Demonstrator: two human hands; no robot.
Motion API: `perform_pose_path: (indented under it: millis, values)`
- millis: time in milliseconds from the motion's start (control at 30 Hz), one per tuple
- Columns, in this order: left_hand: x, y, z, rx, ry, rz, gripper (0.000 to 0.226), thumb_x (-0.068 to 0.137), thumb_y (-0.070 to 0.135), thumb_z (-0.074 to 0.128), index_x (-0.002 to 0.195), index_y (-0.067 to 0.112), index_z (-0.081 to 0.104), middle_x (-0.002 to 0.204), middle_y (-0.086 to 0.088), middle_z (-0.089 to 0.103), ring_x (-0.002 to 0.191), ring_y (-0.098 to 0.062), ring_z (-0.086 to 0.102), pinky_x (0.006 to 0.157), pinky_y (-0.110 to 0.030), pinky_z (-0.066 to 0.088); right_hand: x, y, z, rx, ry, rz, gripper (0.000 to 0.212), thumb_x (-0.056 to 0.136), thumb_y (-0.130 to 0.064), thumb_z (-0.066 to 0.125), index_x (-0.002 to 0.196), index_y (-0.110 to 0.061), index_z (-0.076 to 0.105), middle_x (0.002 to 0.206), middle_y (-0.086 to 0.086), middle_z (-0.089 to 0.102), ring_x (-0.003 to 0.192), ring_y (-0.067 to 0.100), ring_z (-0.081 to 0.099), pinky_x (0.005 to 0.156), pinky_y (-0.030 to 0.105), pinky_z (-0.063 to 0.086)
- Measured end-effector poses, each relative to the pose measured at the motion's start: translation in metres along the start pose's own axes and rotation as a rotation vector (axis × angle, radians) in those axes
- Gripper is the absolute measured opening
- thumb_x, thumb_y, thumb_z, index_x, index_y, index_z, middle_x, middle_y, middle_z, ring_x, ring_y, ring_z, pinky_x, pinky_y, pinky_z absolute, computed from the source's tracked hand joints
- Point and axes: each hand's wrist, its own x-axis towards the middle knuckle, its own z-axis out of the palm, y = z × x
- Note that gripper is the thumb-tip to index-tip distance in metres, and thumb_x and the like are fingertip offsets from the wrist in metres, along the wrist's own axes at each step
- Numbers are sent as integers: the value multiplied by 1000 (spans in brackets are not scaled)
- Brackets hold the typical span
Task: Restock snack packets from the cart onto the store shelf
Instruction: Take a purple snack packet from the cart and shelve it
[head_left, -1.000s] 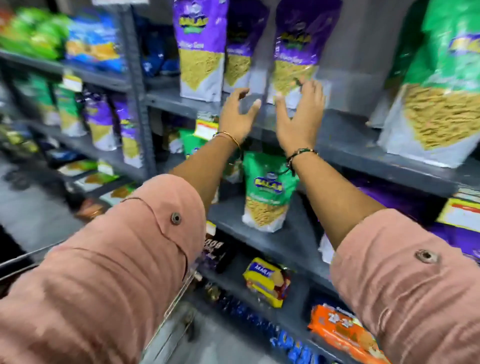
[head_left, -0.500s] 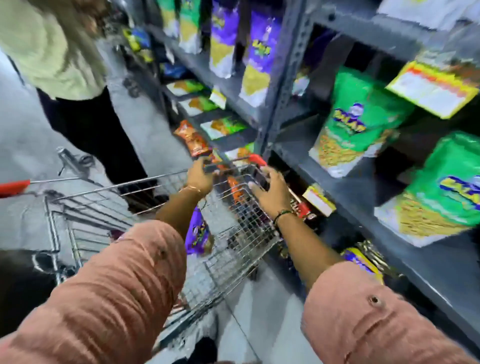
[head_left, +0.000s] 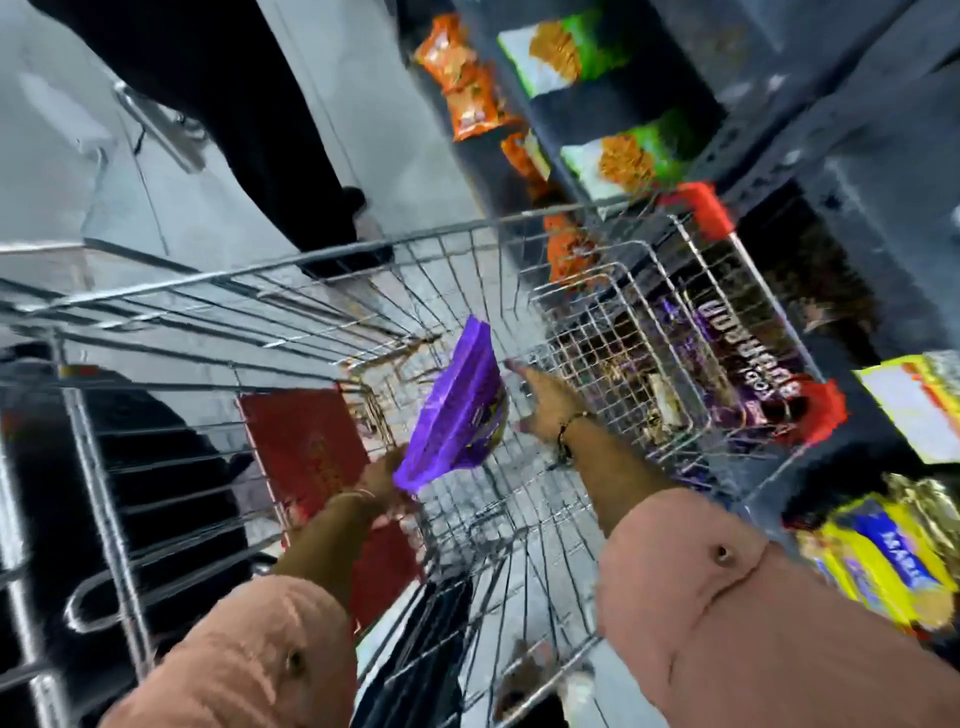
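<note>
Left hand grips lower corner of purple snack packet, raised inside wire cart. Right hand open, fingers spread, empty, beside it. No other packet visible in cart; this one not yet shelved. Shelf at right.

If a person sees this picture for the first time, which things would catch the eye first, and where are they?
Probably the bright purple snack packet at the centre, held by the left hand inside the wire cart. The right hand reaches in beside it with fingers spread. Orange packets and green ones lie on the shelves at the top right.
</note>
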Motion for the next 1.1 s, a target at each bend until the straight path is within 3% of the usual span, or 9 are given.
perform_pose_path:
  millis: [67, 167, 267, 433, 533, 667, 833, 933, 1100]
  values:
    - [1, -4, 22, 15, -57, -32, 151, 0, 47, 90, 128, -14, 39, 140, -18, 38, 102, -12, 37, 88, 0, 36, 25, 0, 4, -51, -23, -47, 75, 75, 1, 68, 141, -15, 37, 138, 21, 48, 126, 35, 49, 103, 35, 41]
    - [5, 14, 58, 3, -10, 23, 76, 60, 38, 83, 121, 2, 55, 133, -24, 53, 110, -27, 55, 93, -25, 42, 47, -1, 12, -123, -49, -72, 50, 82, -2, 63, 130, -7, 50, 128, 19, 58, 112, 20, 55, 79, 20, 52]
    - [19, 13, 70, -104, 177, 139, 86, 55, 53, 77, 126, 11, 50, 136, -14, 49, 128, -22, 43, 107, -24, 26, 58, 4, 23, -78, -32, -52, 46, 80, 4, 62, 124, -6, 55, 116, 17, 63, 97, 20, 55, 76, 27, 57]
    - [22, 9, 57, -91, 472, 243, 48, 75, 17, 69, 112, -10, 58, 120, -35, 58, 114, -35, 56, 97, -41, 42, 49, 10, 27, 90, 26, 28, 35, 75, 4, 66, 109, -5, 65, 108, 25, 69, 95, 29, 65, 86, 42, 53]
    - [19, 24, 42, -273, 473, 322, 40, 71, -4, 71, 106, -14, 56, 98, -28, 67, 78, -10, 63, 69, -21, 55, 30, 9, 15, 166, -5, 7, 49, 68, -2, 78, 114, -5, 61, 114, 19, 69, 104, 30, 64, 93, 39, 51]
    - [4, 51, 32, -258, 351, 459, 19, 77, 1, 68, 95, 2, 62, 51, 25, 66, 51, 15, 55, 55, -5, 45, -6, 5, -17, 342, -46, -26, 66, 63, -21, 86, 122, -14, 57, 120, 5, 65, 109, 20, 58, 99, 36, 45]
    - [-44, 108, 49, -314, 327, 658, 18, 87, 0, 55, 97, 15, 59, 70, 22, 70, 62, 15, 59, 65, -4, 49, -69, 1, -67, 499, 79, -112, 56, 70, -19, 81, 119, -9, 56, 104, -5, 67, 92, 9, 63, 96, 23, 51]
    - [-89, 145, 66, -385, 336, 792, 28, 89, 4, 55, 116, 1, 54, 90, 12, 64, 70, 18, 57, 75, -3, 47, -121, -2, -98, 593, 252, -167, 59, 69, -17, 82, 121, -11, 55, 110, 4, 67, 99, 16, 61, 100, 36, 46]
    - [-163, 201, 93, -429, 385, 960, 32, 75, 58, 61, 90, 30, 63, 100, -7, 70, 98, -20, 64, 97, -52, 49, -218, -13, -150, 638, 458, -330, 58, 69, -12, 82, 115, -15, 48, 115, 4, 64, 100, 17, 63, 92, 29, 53]
